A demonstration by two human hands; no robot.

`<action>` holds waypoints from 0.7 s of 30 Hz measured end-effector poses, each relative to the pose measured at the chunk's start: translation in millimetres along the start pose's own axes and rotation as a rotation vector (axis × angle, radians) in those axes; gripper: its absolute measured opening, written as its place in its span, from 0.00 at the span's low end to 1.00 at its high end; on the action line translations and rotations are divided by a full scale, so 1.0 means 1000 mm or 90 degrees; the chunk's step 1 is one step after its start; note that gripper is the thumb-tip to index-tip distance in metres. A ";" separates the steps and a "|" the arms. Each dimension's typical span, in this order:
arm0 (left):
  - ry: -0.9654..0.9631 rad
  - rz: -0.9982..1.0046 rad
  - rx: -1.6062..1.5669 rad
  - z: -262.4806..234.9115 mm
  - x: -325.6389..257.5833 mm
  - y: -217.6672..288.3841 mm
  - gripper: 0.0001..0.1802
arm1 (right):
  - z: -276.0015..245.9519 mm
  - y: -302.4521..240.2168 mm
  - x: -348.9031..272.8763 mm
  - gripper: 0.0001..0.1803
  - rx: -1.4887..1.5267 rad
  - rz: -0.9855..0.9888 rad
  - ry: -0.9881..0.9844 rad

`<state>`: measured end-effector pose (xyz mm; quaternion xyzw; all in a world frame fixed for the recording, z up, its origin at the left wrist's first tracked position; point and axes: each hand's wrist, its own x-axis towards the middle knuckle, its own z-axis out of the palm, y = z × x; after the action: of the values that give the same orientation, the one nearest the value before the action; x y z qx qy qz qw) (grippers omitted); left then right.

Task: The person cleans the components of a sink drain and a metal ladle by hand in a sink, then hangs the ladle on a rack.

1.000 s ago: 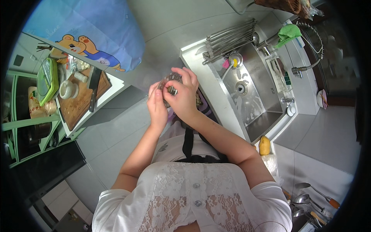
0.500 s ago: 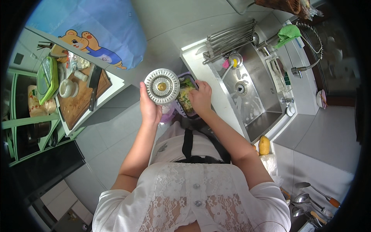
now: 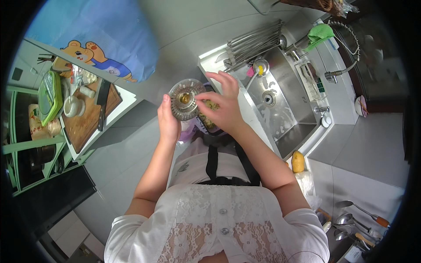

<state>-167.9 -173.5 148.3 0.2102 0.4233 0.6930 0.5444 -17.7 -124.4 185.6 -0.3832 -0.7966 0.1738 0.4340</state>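
My left hand [image 3: 169, 120] grips a round metal sink strainer [image 3: 177, 105] by its side, its perforated basket tilted up toward me and a brass-coloured knob at its centre. My right hand [image 3: 226, 107] is at the strainer's right rim, thumb side closest to it, other fingers stretched out and apart. Whether a fingertip touches the metal is hard to see. Beneath both hands, a bin lined with a purple bag [image 3: 187, 131] holds greenish-yellow food scraps [image 3: 206, 120], partly hidden by the right hand.
To the right is a steel sink [image 3: 287, 96] with a rack of metal rods [image 3: 254, 46], a brush and a spring tap [image 3: 337, 74]. On the left a cutting board [image 3: 90, 118] carries a knife [image 3: 103, 103] and a white mortar [image 3: 73, 106]. A blue bag [image 3: 109, 30] covers the upper left.
My right hand has risen from the scraps in the bin to the strainer's rim, its fingers spreading. The strainer has tilted in my left hand, showing its inside differently.
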 end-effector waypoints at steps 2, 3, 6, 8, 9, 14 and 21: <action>-0.045 0.023 0.049 0.002 0.000 -0.001 0.27 | 0.001 -0.002 0.003 0.06 -0.053 -0.034 -0.026; -0.048 0.023 0.047 0.005 0.000 -0.001 0.27 | 0.002 0.001 0.004 0.06 -0.093 -0.040 -0.027; -0.097 0.035 0.093 0.008 0.001 0.001 0.27 | 0.002 0.003 0.007 0.07 -0.149 -0.057 -0.028; -0.130 0.064 0.127 0.005 0.006 0.001 0.24 | 0.002 0.003 0.009 0.07 -0.164 -0.068 -0.028; -0.128 0.063 0.126 0.006 0.007 0.004 0.24 | 0.001 0.002 0.009 0.06 -0.176 -0.076 -0.036; -0.234 0.088 0.188 0.004 0.012 0.017 0.30 | -0.005 -0.002 0.017 0.04 -0.192 -0.135 -0.069; -0.219 0.024 0.098 0.013 0.008 0.026 0.24 | 0.003 0.011 0.016 0.08 -0.212 -0.232 -0.087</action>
<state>-175.8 -162.2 175.3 0.3741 0.3717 0.6227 0.5781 -20.4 -105.4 186.1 -0.2868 -0.8976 -0.0152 0.3345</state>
